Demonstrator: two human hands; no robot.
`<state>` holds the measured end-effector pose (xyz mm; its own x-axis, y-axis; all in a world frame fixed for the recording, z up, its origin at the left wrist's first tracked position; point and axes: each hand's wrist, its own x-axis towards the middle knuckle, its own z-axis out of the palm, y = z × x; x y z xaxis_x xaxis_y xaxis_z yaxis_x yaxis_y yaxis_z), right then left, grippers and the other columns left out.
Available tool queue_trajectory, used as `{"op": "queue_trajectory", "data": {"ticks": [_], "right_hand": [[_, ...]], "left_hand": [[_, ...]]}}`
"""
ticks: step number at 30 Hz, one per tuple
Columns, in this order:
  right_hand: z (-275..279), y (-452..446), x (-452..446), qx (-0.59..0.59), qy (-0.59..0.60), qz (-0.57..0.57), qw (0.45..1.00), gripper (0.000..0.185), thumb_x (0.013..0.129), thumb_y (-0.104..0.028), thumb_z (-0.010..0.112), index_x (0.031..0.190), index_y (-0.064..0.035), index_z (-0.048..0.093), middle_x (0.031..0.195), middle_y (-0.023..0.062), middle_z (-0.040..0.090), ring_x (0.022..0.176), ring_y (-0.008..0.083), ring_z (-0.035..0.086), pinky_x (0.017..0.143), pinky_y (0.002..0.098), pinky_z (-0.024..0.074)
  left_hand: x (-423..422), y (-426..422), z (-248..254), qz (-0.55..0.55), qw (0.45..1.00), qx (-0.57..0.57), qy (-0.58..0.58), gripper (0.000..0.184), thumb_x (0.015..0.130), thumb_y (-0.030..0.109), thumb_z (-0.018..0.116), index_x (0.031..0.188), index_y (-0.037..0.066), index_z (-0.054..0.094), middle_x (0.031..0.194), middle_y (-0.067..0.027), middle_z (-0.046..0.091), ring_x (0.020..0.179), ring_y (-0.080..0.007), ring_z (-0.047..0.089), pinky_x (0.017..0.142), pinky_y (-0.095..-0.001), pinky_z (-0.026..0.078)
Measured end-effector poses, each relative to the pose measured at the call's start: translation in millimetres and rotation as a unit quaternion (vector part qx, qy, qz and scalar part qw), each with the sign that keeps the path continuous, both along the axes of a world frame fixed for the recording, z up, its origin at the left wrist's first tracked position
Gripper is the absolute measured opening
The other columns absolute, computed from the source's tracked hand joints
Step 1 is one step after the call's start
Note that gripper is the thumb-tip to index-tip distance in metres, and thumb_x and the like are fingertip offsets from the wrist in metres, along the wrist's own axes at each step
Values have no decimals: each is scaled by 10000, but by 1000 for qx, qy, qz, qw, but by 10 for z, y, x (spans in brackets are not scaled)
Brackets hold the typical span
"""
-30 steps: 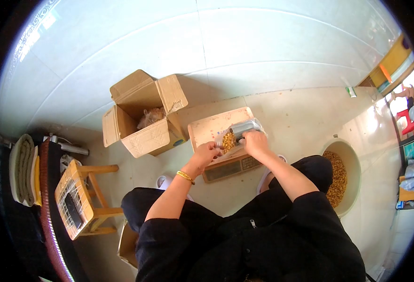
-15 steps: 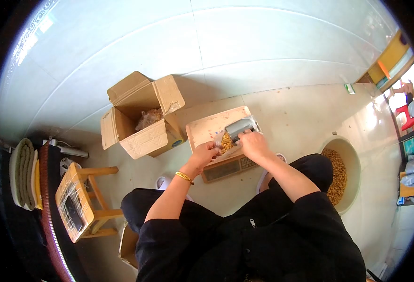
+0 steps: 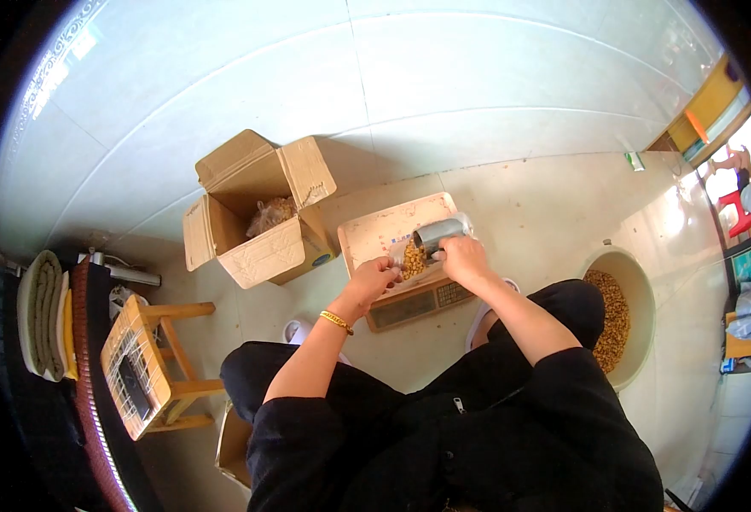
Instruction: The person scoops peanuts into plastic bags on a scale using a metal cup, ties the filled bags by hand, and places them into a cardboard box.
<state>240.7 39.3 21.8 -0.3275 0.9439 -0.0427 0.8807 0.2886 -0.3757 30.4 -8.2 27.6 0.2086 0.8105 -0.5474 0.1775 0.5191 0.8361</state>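
Two bare hands meet above the platform scale [image 3: 367, 224]: my left hand [image 3: 374, 283] pinches the edge of a clear plastic bag [image 3: 399, 250], and my right hand [image 3: 467, 260] is closed on a grey metal scoop [image 3: 443, 229], its mouth by the golden kernels [image 3: 414, 258] in the bag. Blue marks on the scale and the print on the cardboard box [image 3: 264, 253] are too small for me to read. My knee partly covers the bucket [image 3: 646, 299] of kernels; a wooden stool [image 3: 158, 388] stands to my left.
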Motion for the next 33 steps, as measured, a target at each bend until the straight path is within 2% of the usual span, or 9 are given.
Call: {"op": "queue_trajectory", "data": {"ticks": [5,8,14,17,19,20,23,28,33], "right_hand": [[-31,-46,8,-17,4,14,1000,201,793,-231,630,821,-34,657,836,187,634,829,345,621,722,450,482],[-224,1,59,51,-95,28,994,153,787,-205,630,817,-58,657,844,155,626,784,365,609,700,458,480],[9,40,-14,-45,15,-54,997,191,787,-229,638,866,-60,675,794,188,637,838,361,622,734,447,481],[35,135,96,-55,86,-95,990,191,786,-236,645,818,-49,662,711,161,627,680,303,630,597,412,488],[265,174,193,-297,260,-187,900,233,789,-258,650,763,-28,623,635,90,574,492,199,535,440,342,433],[421,162,239,-334,320,-200,864,243,795,-254,644,721,-31,582,610,21,500,410,107,395,356,268,334],[917,163,411,-343,361,-196,845,256,808,-267,641,720,-39,567,625,4,487,423,90,393,365,253,322],[1689,-97,900,-196,451,-174,853,229,861,-271,601,763,-66,571,660,-14,491,490,68,428,422,223,343],[1981,-573,1697,-33,526,-278,803,217,891,-272,570,761,-101,546,685,-35,487,512,50,421,441,196,335]], "left_hand": [[-3,-4,-2,1,1000,-6,1,184,903,170,492,1014,105,624,833,34,602,725,-55,509,657,-210,412],[-11,-10,44,4,1000,-2,-8,187,901,161,490,1017,99,623,835,32,602,728,-56,509,659,-210,413],[-17,9,39,10,1000,-6,-7,191,913,174,491,1031,88,615,852,22,604,746,-65,514,676,-215,420],[-55,23,28,11,1000,-3,-10,190,918,182,495,1032,85,612,856,20,605,746,-69,517,676,-220,426],[-69,56,15,8,1000,4,-16,189,919,183,496,1031,83,610,857,18,606,745,-71,519,674,-223,429],[-74,63,8,11,1000,-7,-19,186,919,182,499,1031,82,609,863,17,607,749,-72,521,671,-223,431],[-76,91,-28,7,999,-26,-33,176,914,174,514,1034,82,604,868,16,603,753,-73,520,669,-221,434],[-73,158,6,91,986,-22,-137,181,906,163,526,1065,101,587,892,19,586,762,-99,523,698,-249,457],[-99,223,107,175,958,22,-225,282,910,181,522,1184,118,503,1001,-1,562,831,-162,554,751,-291,468]]}}
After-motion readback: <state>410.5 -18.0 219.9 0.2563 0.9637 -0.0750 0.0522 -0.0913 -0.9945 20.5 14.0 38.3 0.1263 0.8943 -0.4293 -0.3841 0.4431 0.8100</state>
